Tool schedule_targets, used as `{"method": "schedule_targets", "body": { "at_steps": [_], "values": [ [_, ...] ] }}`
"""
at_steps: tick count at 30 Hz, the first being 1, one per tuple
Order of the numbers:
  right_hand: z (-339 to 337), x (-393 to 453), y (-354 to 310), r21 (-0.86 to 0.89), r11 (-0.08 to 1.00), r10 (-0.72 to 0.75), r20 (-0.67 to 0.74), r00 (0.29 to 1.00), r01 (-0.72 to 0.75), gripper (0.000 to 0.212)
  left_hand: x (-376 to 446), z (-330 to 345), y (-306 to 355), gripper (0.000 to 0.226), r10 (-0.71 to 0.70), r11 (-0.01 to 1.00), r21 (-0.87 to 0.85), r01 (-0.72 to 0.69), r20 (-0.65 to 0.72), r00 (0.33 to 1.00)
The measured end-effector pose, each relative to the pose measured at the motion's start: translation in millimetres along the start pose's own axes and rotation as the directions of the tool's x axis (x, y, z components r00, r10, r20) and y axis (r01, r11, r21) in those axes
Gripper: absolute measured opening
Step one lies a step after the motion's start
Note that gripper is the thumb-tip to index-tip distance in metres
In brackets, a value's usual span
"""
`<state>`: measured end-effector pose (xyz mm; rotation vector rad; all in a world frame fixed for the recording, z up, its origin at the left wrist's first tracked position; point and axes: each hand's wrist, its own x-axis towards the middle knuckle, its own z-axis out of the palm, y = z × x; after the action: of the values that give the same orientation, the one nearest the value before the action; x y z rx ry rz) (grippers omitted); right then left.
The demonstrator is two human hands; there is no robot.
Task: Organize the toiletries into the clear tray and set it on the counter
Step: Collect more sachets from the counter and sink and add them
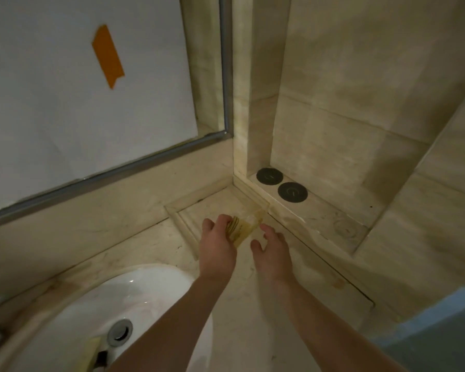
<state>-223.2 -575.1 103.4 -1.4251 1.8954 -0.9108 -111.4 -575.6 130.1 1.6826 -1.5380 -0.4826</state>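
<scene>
— Two hands are over the worktop. How do they stand?

— The left hand (216, 237) has its fingers curled round a small yellowish packet (239, 229), a flat stack of something I cannot read. The right hand (270, 247) is spread and relaxed at the packet's 3 o'clock, holding nothing, close to the tray's near edge.

— And the clear tray?

— The clear tray (255, 208) sits on the marble worktop (253, 318) in the corner, at 12 o'clock from the hands, against the ledge of the wall niche (320, 218). Being transparent, its outline is faint; the packet seems to be at or just inside its near side, though I cannot tell whether it rests there.

— Anything beyond?

— Two dark round discs (281, 183) lie in the niche at 1 o'clock. The white sink (134, 296) is at 7 o'clock, and the mirror (78, 89) with an orange tape strip at 11 o'clock.

— How far along?

— I judge it early or midway: only this packet shows at the tray, and no other toiletries are visible inside.
</scene>
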Motion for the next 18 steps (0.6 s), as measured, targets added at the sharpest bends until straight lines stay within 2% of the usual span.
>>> {"method": "schedule_targets", "body": {
  "at_steps": [4,8,10,13,15,18],
  "values": [
    [5,-9,-12,0.059,0.998,0.02,0.15,0.988,-0.029,0.057,-7,-15,-8,0.033,-0.055,0.998,-0.004,0.055,-0.046,0.997],
    [11,-21,-17,0.06,0.997,0.028,0.225,0.974,-0.043,0.057,-11,-27,-22,0.028,-0.164,0.985,-0.071,0.16,-0.061,0.985],
    [14,-26,-21,0.1,0.994,0.026,0.243,0.97,-0.052,0.057,-13,-33,-30,0.029,-0.214,0.967,-0.148,0.208,-0.028,0.976],
    [16,-33,-27,0.272,0.955,0.039,0.274,0.961,-0.116,0.057,-23,-49,-33,0.036,-0.261,0.903,-0.332,0.272,0.079,0.962],
    [14,-38,-31,0.272,0.958,0.014,0.267,0.964,-0.089,0.047,-34,-65,-35,0.037,-0.292,0.842,-0.426,0.33,0.155,0.944],
    [13,-46,-40,0.186,0.982,-0.05,0.297,0.954,-0.006,0.02,-44,-88,-47,0.033,-0.341,0.752,-0.507,0.421,0.247,0.907]
  ]
}}
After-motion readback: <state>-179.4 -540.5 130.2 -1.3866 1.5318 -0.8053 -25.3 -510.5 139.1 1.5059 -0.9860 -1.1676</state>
